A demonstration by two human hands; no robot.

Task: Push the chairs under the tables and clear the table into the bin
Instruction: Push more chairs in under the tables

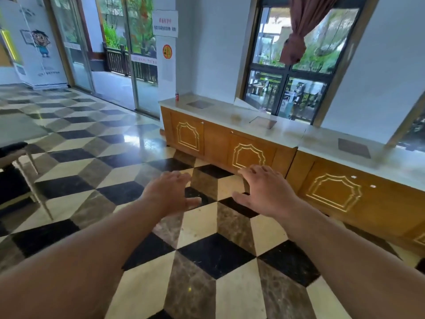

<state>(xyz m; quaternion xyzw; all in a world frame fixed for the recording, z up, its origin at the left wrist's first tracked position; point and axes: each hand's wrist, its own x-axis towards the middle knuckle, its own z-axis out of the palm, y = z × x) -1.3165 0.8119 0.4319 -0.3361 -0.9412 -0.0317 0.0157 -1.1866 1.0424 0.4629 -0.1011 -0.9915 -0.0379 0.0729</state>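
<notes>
Both my arms stretch forward over the patterned tile floor. My left hand [169, 192] is palm down with fingers apart and holds nothing. My right hand [264, 192] is likewise spread and empty, just in front of the wooden cabinet. At the left edge stands a chair [16, 155] with a dark seat and pale metal legs, beside a grey table [20, 130] of which only a part shows. A red can [177, 97] stands on the far end of the counter. No bin is in view.
A long wooden cabinet with a pale counter [230, 116] runs along the right wall under windows. Dark flat mats and a sheet of paper [246, 104] lie on it. Glass doors [128, 54] are at the back, and a white kiosk [39, 42] stands at the back left.
</notes>
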